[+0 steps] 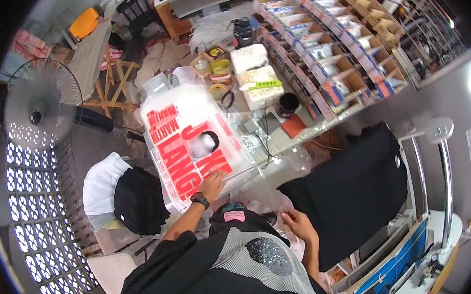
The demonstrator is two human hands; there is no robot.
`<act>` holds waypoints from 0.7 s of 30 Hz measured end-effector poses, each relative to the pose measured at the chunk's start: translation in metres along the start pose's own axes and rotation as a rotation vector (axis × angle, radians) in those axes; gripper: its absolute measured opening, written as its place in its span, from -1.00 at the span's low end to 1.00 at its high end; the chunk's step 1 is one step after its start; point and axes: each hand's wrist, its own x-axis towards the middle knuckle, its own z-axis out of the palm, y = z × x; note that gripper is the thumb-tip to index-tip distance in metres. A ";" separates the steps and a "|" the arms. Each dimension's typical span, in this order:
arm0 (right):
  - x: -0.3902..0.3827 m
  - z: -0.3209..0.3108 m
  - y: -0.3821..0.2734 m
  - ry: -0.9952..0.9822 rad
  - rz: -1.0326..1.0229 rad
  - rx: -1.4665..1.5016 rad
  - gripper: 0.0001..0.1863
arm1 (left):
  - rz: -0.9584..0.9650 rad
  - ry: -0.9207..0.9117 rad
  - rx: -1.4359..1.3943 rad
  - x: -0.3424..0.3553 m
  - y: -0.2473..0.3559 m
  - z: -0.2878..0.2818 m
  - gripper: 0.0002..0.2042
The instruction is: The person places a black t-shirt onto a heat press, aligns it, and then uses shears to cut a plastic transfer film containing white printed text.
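My left hand [212, 183] rests on the lower edge of a stack of pale sheets [166, 117] printed with large red lettering and a round picture, fingers lying on the top sheet. My right hand [299, 224] is raised over crumpled clear plastic, with curled fingers; what they hold, if anything, is unclear. A dark item with a pink patch [234, 216] lies just below and between my hands. Left of the sheets are white fabric [99, 184] and black fabric [138, 203]; a large black cloth [347, 193] is spread to my right.
A standing fan [35, 116] is at the left. Further back stand rows of cardboard bins [329, 50], white packages [258, 88], chairs [86, 23] and a folding wooden stand [117, 78]. A machine with metal tube arms [444, 172] is at the right.
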 end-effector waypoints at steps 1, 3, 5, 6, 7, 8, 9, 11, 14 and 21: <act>0.016 0.000 -0.009 0.019 -0.082 0.016 -0.64 | 0.013 0.056 -0.039 0.005 0.009 -0.014 -0.73; 0.048 -0.004 -0.053 -0.003 -0.067 -0.001 -0.68 | -0.197 0.159 -0.049 0.006 0.004 -0.045 -0.75; 0.074 -0.007 -0.096 -0.008 -0.042 -0.107 -0.67 | -0.318 0.395 -0.067 -0.004 -0.021 -0.075 -0.80; 0.085 -0.002 -0.107 -0.006 -0.025 -0.149 -0.66 | -0.278 0.633 0.050 -0.001 -0.032 -0.104 -0.83; 0.094 0.002 -0.108 0.009 -0.056 -0.163 -0.67 | -0.476 0.687 -0.231 0.011 -0.006 -0.156 -0.82; 0.107 0.008 -0.110 0.008 -0.114 -0.178 -0.68 | -0.427 0.835 -0.510 0.006 -0.012 -0.193 -0.80; 0.118 0.011 -0.112 0.014 -0.162 -0.193 -0.68 | -0.430 0.901 -0.248 0.004 -0.013 -0.232 -0.85; 0.129 0.019 -0.132 -0.008 -0.171 -0.223 -0.70 | -0.456 1.024 -0.030 -0.021 -0.028 -0.296 -0.86; 0.134 0.025 -0.138 0.023 -0.149 -0.183 -0.72 | -0.382 1.183 -0.121 0.010 0.032 -0.367 -0.83; 0.075 0.003 -0.080 0.155 0.114 -0.192 -0.72 | 0.376 -0.117 -0.215 0.149 0.212 -0.217 -0.87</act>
